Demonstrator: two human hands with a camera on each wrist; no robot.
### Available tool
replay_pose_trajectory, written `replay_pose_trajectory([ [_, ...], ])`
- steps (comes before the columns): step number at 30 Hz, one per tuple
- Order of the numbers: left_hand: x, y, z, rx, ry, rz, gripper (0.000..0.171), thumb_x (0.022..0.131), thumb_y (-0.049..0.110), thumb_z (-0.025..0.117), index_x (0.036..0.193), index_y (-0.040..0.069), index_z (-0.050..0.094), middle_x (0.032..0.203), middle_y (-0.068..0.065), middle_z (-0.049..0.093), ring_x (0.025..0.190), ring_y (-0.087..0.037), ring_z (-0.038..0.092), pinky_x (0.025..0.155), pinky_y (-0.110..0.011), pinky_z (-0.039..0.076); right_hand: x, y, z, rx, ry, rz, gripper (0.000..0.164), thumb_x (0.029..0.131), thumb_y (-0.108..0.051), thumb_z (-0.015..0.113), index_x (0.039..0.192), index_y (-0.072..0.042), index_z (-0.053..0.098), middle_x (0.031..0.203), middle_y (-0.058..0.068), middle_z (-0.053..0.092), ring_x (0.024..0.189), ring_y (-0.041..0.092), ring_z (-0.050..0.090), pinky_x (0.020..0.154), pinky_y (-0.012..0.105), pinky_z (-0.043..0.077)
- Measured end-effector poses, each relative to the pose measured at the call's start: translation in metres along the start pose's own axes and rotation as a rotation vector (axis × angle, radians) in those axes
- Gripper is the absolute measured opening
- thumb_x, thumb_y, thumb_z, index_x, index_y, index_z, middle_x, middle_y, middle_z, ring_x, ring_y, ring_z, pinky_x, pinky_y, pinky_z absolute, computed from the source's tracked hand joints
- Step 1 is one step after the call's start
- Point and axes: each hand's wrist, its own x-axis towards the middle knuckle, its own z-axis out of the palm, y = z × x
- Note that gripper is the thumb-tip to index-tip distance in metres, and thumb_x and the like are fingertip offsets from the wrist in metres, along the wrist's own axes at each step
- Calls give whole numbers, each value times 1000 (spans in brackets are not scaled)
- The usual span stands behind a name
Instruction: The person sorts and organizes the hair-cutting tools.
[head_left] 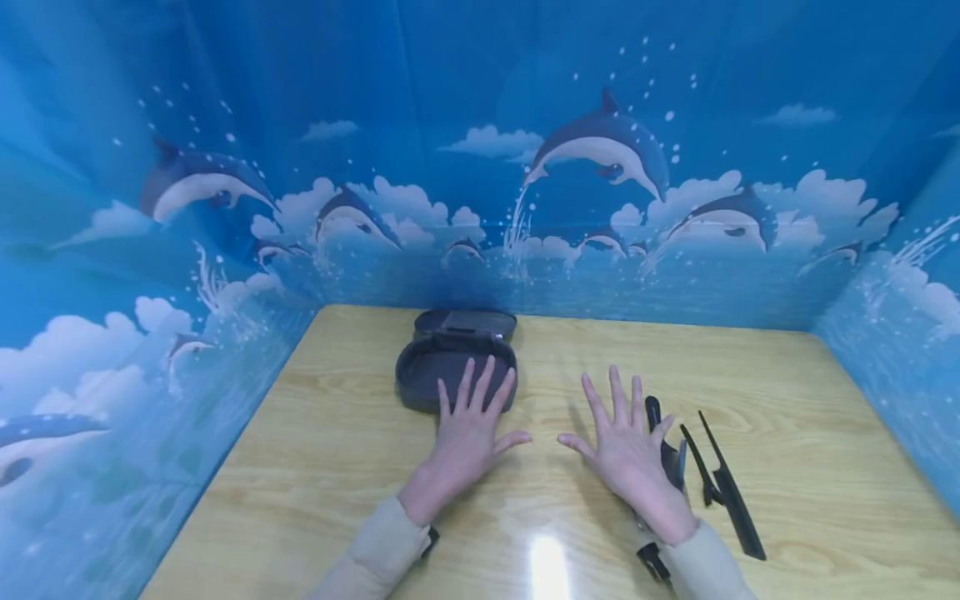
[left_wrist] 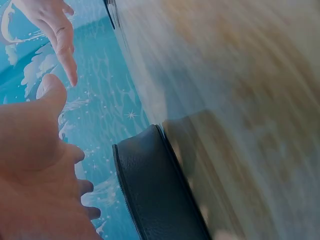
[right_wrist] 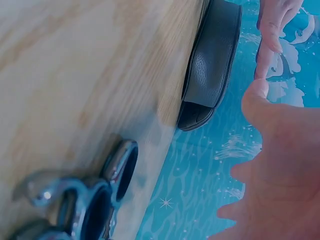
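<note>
My left hand (head_left: 467, 437) is held over the table with its fingers spread, and the fingertips overlap an open dark case (head_left: 412, 383) in the head view. It grips nothing. The right hand (head_left: 628, 454) is likewise spread and holds nothing, above several hair tools. Partly hidden under it are a black-handled tool (head_left: 653, 408) and scissors, whose metal finger rings (right_wrist: 80, 195) show in the right wrist view. Just right of that hand lie a slim black clip (head_left: 708, 490) and a black tail comb (head_left: 738, 512).
The wooden table (head_left: 300, 450) is bordered at the back and sides by a blue dolphin-print curtain (head_left: 420, 275). The case's raised lid (head_left: 431, 321) is towards the back curtain. A bright reflection shows on the tabletop near the front.
</note>
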Motion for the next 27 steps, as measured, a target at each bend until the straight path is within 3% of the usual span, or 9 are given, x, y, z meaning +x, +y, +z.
replay_pose_trajectory([
  [2, 2, -1, -2, -19, 11, -4, 88, 93, 63, 59, 162, 21, 24, 169, -13, 14, 154, -42, 6, 112, -79, 11, 1, -1, -1, 4, 10, -11, 92, 94, -62, 59, 164, -23, 15, 168, 19, -7, 151, 51, -9, 100, 88, -1],
  [6, 7, -3, -6, -74, 79, 21, 78, 97, 55, 58, 161, 20, 29, 162, -11, 34, 151, -39, 24, 113, -76, 18, 2, -2, -1, 6, 44, -35, 86, 95, -60, 59, 162, -21, 22, 166, 26, 9, 149, 55, 6, 103, 87, 8],
  [11, 11, -3, -12, -134, 196, 95, 56, 102, 38, 60, 151, 15, 46, 143, -7, 59, 135, -27, 52, 114, -55, 38, 3, -2, 0, 32, 122, -65, 74, 97, -53, 62, 155, -13, 40, 154, 31, 36, 137, 57, 38, 104, 78, 30],
  [14, 11, -3, -13, -154, 258, 114, 44, 101, 27, 65, 142, 14, 56, 128, -5, 67, 117, -21, 64, 102, -41, 51, 4, -2, 1, 68, 168, -88, 66, 96, -48, 66, 147, -8, 51, 143, 30, 51, 123, 53, 53, 97, 68, 46],
  [17, 11, -3, -14, -174, 287, 106, 35, 101, 22, 66, 135, 15, 62, 116, -1, 72, 100, -17, 70, 85, -33, 58, 4, -2, 2, 100, 212, -102, 58, 96, -44, 68, 137, -5, 60, 131, 26, 61, 109, 46, 63, 82, 57, 56],
  [22, 11, -3, -15, -197, 299, 91, 22, 103, 25, 61, 122, 18, 70, 105, 3, 76, 84, -14, 73, 69, -30, 60, 5, -3, 0, 126, 242, -81, 39, 96, -41, 70, 117, -8, 71, 106, 12, 72, 77, 27, 67, 53, 36, 51],
  [27, 11, -4, -17, -240, 317, 79, 15, 103, 26, 62, 106, 17, 74, 97, 4, 75, 83, -12, 72, 70, -29, 59, 5, -5, -4, 147, 261, -81, 29, 98, -39, 67, 98, -12, 76, 78, 0, 74, 45, 5, 47, 37, 24, 33],
])
